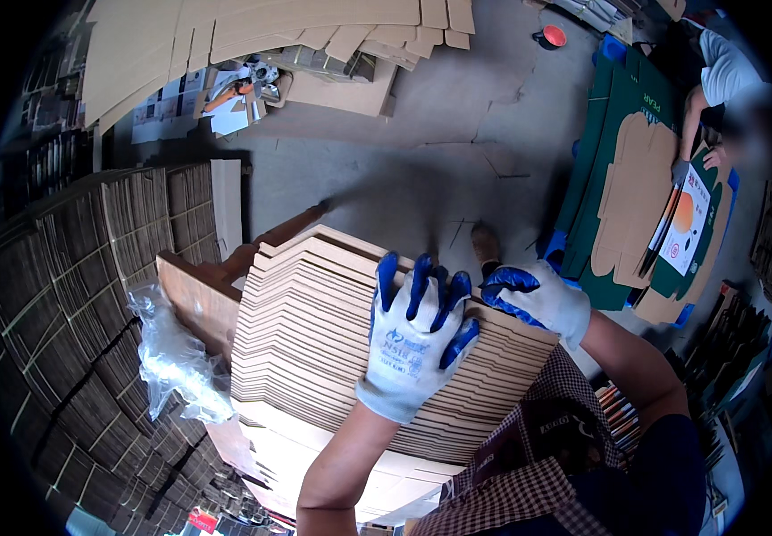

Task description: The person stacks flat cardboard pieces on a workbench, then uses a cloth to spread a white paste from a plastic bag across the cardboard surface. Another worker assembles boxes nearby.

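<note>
A leaning stack of folded brown cardboard sheets (314, 330) stands in front of me, its layered edges facing up. My left hand (417, 339), in a white glove with blue-coated fingers, lies across those edges with its fingers spread toward the far side. At the far right corner of the stack my right hand (542, 299), gloved alike, has its fingers curled at the edge of the farthest sheets. Its thumb lies along that edge; the grip itself is partly hidden.
Left of the stack are a wooden board (194, 299), crumpled clear plastic (176, 357) and tall bundles of strapped cardboard (73, 268). Flat cardboard (270, 27) lies at the far left. On the right, a co-worker (725, 71) handles printed sheets (685, 219) on a green-and-brown cardboard pile (636, 188).
</note>
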Demonstrator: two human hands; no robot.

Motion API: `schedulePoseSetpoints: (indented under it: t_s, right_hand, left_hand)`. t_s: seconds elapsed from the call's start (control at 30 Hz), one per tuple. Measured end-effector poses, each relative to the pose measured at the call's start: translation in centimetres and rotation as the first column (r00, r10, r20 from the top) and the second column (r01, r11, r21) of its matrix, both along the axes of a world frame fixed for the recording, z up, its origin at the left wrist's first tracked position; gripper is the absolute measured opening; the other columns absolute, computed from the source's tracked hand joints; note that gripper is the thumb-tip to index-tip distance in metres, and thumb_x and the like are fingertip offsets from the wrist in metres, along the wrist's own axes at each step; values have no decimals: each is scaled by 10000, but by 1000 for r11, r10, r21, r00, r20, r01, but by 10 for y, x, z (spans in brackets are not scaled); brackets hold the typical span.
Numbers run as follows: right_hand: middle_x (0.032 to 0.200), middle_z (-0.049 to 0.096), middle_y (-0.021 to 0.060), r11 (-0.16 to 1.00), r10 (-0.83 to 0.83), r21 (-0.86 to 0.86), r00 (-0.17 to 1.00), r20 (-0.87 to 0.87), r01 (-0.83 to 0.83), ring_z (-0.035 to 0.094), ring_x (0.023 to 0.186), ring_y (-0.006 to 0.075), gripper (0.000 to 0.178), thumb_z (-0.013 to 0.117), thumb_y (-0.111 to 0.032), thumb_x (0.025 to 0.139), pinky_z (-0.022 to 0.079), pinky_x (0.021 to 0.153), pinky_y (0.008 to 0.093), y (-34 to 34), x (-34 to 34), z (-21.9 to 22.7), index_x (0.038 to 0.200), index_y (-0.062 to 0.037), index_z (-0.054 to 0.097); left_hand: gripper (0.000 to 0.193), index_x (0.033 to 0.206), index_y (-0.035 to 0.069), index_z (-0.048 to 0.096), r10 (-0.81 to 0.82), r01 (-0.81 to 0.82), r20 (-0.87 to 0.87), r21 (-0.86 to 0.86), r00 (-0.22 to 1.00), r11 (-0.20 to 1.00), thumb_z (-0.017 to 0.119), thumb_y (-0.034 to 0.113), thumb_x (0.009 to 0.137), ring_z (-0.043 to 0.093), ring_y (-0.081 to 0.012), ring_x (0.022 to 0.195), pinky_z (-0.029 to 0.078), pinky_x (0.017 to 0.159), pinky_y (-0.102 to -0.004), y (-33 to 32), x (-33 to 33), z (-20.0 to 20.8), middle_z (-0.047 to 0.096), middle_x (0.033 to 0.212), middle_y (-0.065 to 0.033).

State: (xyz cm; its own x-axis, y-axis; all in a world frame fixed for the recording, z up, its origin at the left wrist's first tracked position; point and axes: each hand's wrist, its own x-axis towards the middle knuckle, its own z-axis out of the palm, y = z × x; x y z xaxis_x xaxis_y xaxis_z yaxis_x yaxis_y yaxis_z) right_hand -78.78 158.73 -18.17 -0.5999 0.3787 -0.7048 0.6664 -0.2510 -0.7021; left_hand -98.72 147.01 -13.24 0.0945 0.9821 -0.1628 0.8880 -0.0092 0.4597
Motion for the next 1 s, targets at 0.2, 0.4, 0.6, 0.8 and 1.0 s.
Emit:
schedulePoseSetpoints:
  t_s: [0.2,0.4,0.6,0.8,1.0]
  right_hand:
    - [867,735,88,999,22,24,998,-54,-21,697,783,188,229,659,-270,986,558,719,305,0,3,-7,1053,-63,728]
    - [961,733,112,987,152,-45,985,-87,-156,702,834,208,468,732,-448,903,558,761,335,-1,0,-3,1219,-106,684]
    - [924,734,139,978,210,-19,978,2,-210,706,795,245,503,755,-445,879,560,740,353,1,-9,3,1183,-52,676]
    - [978,733,146,984,168,76,984,-58,-164,710,837,271,498,770,-415,874,565,766,362,-7,-14,8,1173,-31,661]
    - [1100,709,169,981,193,-29,976,102,-191,702,991,283,588,843,-340,824,571,885,366,-3,-23,20,1256,-15,611]
  left_hand:
    - [430,1222,85,668,24,-23,14,-42,1000,999,691,330,869,411,-373,1386,213,1196,-642,-8,-3,-1,446,1459,-178]
    - [409,1150,-2,666,63,-64,163,4,985,998,705,225,812,427,-396,1395,200,1207,-640,-8,-17,16,518,1416,-193]
    - [425,1159,11,674,81,-77,156,-30,984,997,699,247,806,446,-392,1377,185,1211,-638,-23,-31,25,560,1346,-185]
    - [559,1301,50,643,10,-5,81,-60,997,998,688,411,877,371,-357,1454,185,1198,-654,-33,-14,16,448,1504,-147]
    - [581,1320,57,630,5,-1,34,-101,999,995,685,435,881,366,-341,1458,189,1207,-640,-34,-13,17,415,1513,-133]
